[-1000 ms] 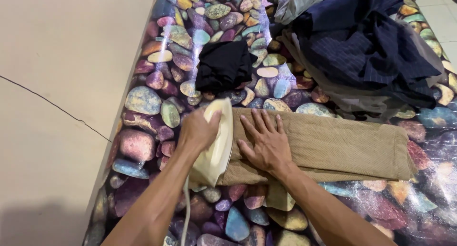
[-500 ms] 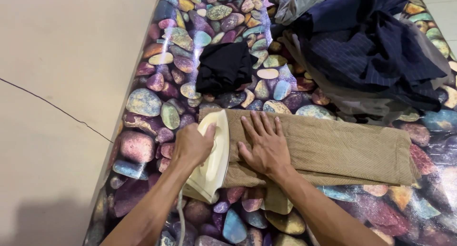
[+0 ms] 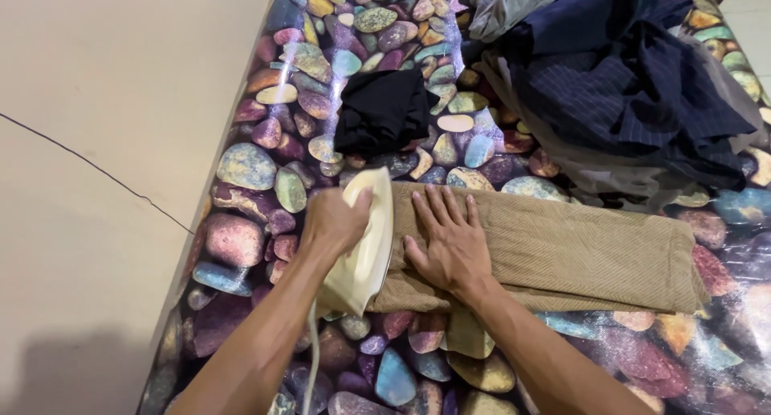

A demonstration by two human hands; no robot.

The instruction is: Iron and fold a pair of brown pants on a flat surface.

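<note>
Our left hand [image 3: 333, 222] grips the cream plastic iron [image 3: 365, 242] at the near end of the folded tan herringbone cloth [image 3: 562, 254] on the pebble-print sheet [image 3: 257, 174]; our right hand [image 3: 451, 242] presses it flat, fingers spread. Most of its length looks unpressed yet.

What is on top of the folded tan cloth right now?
On the tan cloth lie the right hand, pressed flat, and a cream iron at its left end, gripped by the left hand. The cloth beneath both is hidden, as is the iron's underside.
</note>
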